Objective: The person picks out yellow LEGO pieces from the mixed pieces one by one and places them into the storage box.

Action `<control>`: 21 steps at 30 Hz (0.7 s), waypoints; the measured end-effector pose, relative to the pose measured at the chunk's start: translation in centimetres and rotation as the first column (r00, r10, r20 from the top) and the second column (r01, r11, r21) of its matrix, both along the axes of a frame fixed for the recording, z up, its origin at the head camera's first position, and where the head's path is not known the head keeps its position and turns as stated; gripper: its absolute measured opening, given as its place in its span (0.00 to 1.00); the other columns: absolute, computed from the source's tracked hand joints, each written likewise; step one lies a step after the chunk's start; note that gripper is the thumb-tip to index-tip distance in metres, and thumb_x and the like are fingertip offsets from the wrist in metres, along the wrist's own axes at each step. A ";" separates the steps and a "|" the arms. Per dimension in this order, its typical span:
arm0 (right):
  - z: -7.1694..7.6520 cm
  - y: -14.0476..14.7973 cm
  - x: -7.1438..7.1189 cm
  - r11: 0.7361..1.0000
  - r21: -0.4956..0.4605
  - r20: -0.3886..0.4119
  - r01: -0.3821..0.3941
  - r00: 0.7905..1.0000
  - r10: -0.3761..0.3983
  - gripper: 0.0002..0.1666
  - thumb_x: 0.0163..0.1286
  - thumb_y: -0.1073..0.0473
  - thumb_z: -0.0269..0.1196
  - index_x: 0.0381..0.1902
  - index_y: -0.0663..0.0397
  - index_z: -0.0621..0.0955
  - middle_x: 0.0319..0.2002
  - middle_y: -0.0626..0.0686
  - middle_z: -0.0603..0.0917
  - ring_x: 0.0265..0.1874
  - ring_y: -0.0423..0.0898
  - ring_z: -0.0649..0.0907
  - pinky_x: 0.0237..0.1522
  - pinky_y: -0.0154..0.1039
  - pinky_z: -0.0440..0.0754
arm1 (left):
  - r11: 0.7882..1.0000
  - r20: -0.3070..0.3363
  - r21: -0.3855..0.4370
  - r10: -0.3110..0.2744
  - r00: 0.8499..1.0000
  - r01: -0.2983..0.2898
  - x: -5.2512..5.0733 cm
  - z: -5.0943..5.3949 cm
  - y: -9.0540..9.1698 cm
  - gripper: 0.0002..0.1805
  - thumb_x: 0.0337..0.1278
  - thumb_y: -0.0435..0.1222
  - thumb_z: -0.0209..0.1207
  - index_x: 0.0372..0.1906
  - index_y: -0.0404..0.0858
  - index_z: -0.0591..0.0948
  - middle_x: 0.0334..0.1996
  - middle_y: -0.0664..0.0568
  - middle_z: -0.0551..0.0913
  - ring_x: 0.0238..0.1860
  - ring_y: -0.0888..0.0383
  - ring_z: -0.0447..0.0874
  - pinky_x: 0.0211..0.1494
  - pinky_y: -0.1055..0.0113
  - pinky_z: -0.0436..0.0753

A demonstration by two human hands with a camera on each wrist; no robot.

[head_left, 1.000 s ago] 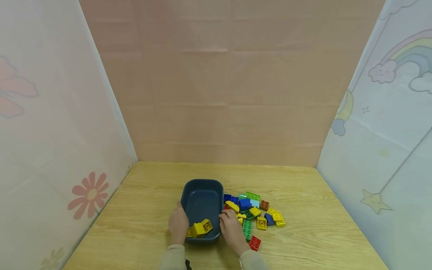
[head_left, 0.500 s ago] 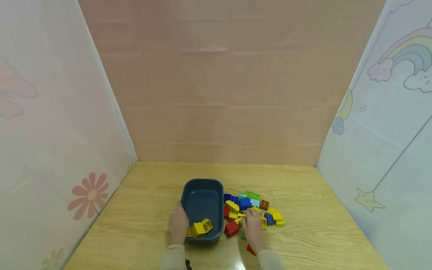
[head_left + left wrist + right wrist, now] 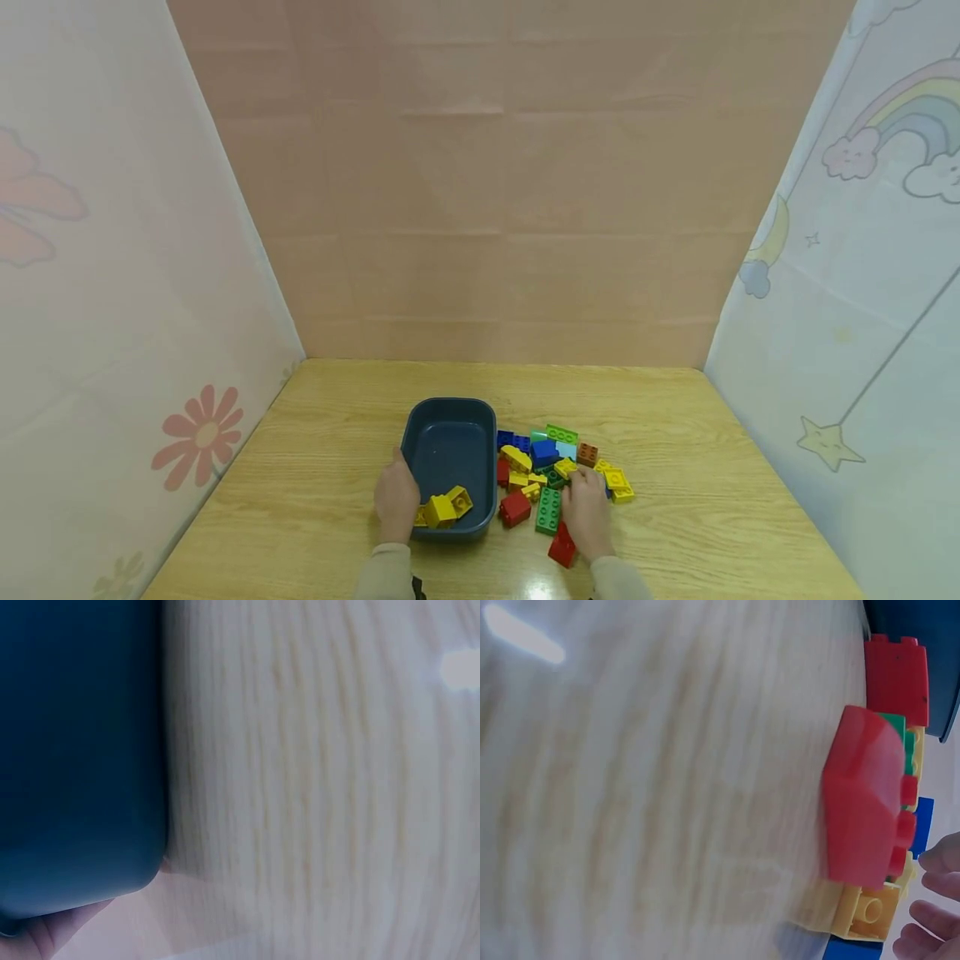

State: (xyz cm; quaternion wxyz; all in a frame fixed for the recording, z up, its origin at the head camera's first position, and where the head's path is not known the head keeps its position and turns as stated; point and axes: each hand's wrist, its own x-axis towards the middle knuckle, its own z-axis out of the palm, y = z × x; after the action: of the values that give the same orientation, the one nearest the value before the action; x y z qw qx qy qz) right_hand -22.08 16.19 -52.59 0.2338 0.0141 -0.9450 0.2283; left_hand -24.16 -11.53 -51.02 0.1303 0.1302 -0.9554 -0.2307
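Left hand (image 3: 396, 497): holding the smooth, round-cornered bin (image 3: 450, 458)
Right hand (image 3: 587, 510): curving over studded bricks (image 3: 566, 467), grip unclear
Bricks: lying glossy, blocky, multicoloured on wood-grained table (image 3: 712, 500)

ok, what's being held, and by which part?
Left hand holds the blue bin by its left side; can't tell whether the right hand grips anything.

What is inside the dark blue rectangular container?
Yellow plastic toy blocks lie in the near end of the dark blue rectangular container. What is beneath them, or behind the left hand, cannot be seen.
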 end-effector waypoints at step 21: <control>-0.2 0.7 0.4 0.986 0.166 -0.034 -0.036 0.999 0.042 0.07 0.44 0.74 0.65 0.26 0.71 0.80 0.31 0.62 0.78 0.35 0.57 0.74 0.39 0.48 0.73 | 1.000 -0.008 0.005 -0.004 1.000 0.004 0.2 0.4 0.0 0.23 0.50 0.22 0.53 0.55 0.22 0.68 0.24 0.36 0.79 0.22 0.47 0.78 0.23 0.58 0.77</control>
State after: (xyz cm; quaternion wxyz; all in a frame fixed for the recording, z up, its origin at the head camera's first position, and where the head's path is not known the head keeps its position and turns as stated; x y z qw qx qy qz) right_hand -21.70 16.89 -52.84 0.2447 0.0562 -0.9557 0.1536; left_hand -23.92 -11.56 -50.61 0.1336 0.1278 -0.9546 -0.2337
